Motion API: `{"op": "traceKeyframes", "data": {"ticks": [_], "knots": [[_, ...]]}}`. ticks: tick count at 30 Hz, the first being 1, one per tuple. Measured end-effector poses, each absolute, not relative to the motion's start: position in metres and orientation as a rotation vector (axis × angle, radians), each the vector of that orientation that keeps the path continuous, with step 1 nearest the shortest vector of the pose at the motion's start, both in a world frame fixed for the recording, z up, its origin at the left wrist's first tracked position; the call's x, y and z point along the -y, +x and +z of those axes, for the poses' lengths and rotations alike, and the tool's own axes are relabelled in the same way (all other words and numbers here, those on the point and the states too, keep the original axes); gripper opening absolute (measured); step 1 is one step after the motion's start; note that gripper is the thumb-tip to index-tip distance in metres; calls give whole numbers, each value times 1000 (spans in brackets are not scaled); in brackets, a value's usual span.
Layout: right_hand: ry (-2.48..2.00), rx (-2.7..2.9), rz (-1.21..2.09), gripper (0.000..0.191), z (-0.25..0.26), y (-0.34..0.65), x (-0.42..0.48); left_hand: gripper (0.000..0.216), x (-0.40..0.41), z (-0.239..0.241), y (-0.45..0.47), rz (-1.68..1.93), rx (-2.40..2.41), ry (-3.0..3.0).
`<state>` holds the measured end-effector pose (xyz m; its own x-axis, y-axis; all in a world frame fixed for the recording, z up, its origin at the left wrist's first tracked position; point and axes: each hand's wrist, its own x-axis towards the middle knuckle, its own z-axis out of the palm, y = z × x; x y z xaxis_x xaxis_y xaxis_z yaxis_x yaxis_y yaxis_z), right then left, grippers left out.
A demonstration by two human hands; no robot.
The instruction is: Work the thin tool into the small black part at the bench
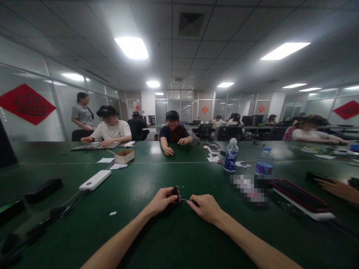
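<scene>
My left hand (164, 199) is closed around a small black object (175, 192), held upright just above the green table; its exact kind is too small to make out. Facing it, my right hand (205, 207) pinches a thin screwdriver (184, 200) by its dark handle. The slim metal shaft points left and its tip meets or nearly meets the black object; contact is hidden by my left fingers. A small white paper scrap (112, 213) lies on the table left of my hands.
A white power bank (95, 180) with cables and an open cardboard box (124, 157) lie to the left. Rightward stand two bottles (231, 155) (264, 162) and a red-edged phone (301, 194) on a white block. A co-worker's hand (333, 186) rests far right; another person (174, 130) sits opposite.
</scene>
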<state>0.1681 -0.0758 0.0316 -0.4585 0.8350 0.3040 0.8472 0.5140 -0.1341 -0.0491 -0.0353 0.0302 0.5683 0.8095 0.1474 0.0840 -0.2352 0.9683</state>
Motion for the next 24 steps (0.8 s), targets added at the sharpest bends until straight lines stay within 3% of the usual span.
{"op": "traceKeyframes", "data": {"ticks": [24], "knots": [[-1413,2435,-55,33,30,169,75,27,29,22,-49,823,-727,1687]]}}
